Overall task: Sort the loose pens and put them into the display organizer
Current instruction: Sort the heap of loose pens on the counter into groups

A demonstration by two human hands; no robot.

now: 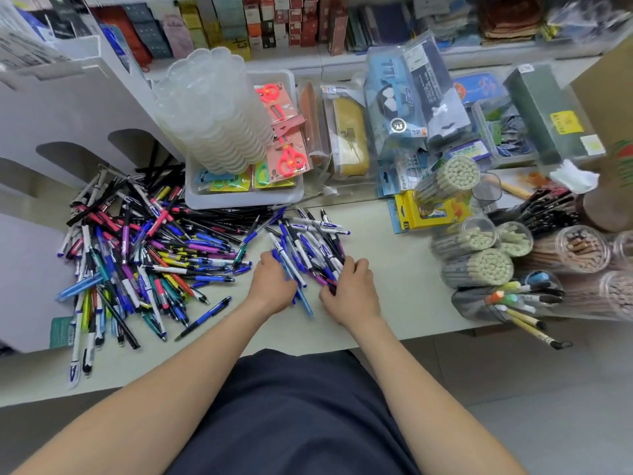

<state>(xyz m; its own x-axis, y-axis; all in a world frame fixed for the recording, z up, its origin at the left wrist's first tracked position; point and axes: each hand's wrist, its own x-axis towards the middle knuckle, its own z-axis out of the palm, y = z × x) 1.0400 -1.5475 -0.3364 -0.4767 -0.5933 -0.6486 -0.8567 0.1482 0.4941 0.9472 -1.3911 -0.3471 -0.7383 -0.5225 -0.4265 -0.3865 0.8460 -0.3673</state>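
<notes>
The counter (404, 279) is bare toward its front edge, where left hand (274, 286) and right hand (349, 291) each grip blue pens (310, 246).

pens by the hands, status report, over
Left hand and right hand both grip the blue pens, small heap mid-counter. Mixed pile unsorted, heaped at the foot of the organizer, back left.

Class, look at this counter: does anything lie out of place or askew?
Yes. One blue-and-black pen lies alone, apart from the mixed-colour pen pile. At the right, a yellowish dark-tipped brush overhangs the pale counter's front edge.
</notes>
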